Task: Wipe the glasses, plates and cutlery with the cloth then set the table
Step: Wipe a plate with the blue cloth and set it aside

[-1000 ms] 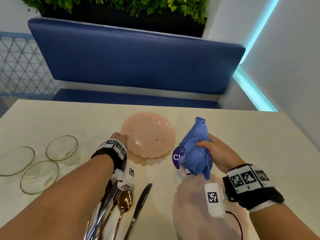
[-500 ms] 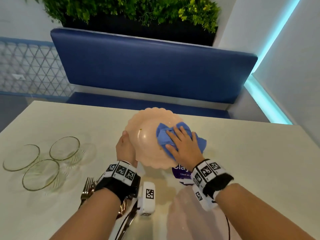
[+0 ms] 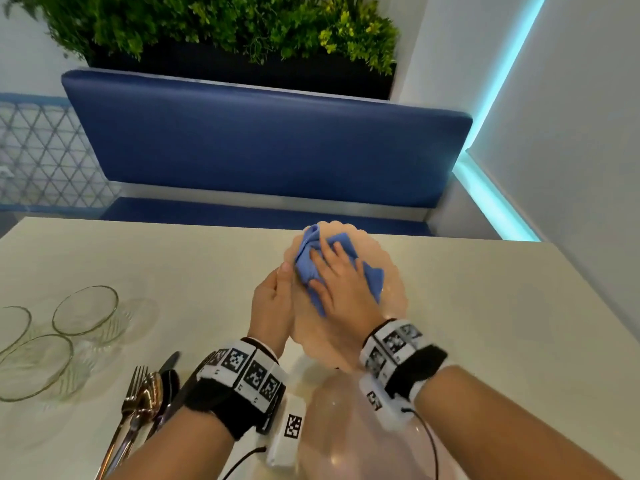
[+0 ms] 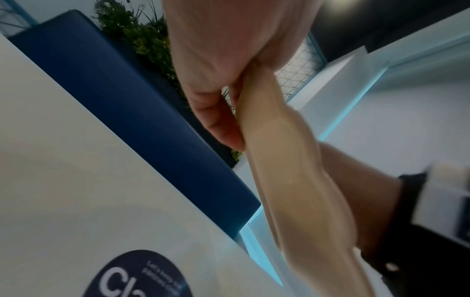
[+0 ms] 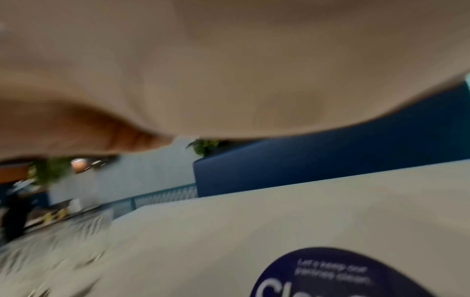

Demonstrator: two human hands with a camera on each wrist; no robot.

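Both forearms are bare, and a black wrist strap [image 3: 221, 407] edged with white blocks printed with square black-and-white markers is worn on each. A white camera module [image 3: 287, 433] bearing one more marker is fixed under each wrist, and a thin black cable [image 3: 427, 441] is trailed from it.

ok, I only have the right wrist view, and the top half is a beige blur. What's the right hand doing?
Observer: The right hand is pressing the blue cloth flat against the face of the pink plate.
Operator: Is the plate on the table?
Observer: No, it's lifted and tilted. The left hand grips it by the rim.
Operator: What else is out?
Observer: Three glass bowls and a bundle of cutlery lie on the left side of the table. Neither hand is touching them.
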